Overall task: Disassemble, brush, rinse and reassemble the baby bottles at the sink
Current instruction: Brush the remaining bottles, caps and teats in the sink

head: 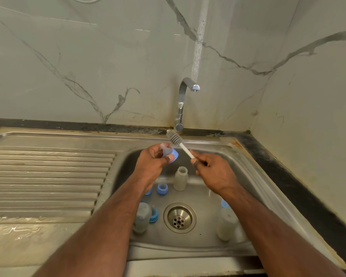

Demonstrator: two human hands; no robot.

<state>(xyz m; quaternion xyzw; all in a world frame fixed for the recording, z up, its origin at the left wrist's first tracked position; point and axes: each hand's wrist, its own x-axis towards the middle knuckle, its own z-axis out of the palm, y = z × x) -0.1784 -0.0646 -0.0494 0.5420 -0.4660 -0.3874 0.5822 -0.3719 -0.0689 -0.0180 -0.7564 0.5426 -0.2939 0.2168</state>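
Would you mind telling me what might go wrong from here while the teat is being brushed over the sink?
1. The left hand pinches the teat and ring with only a few fingers; a hard brush stroke may knock it into the sink.
2. The right hand holds the brush far from its head, so aim may be poor.
3. A dropped part could topple the open bottle standing below.
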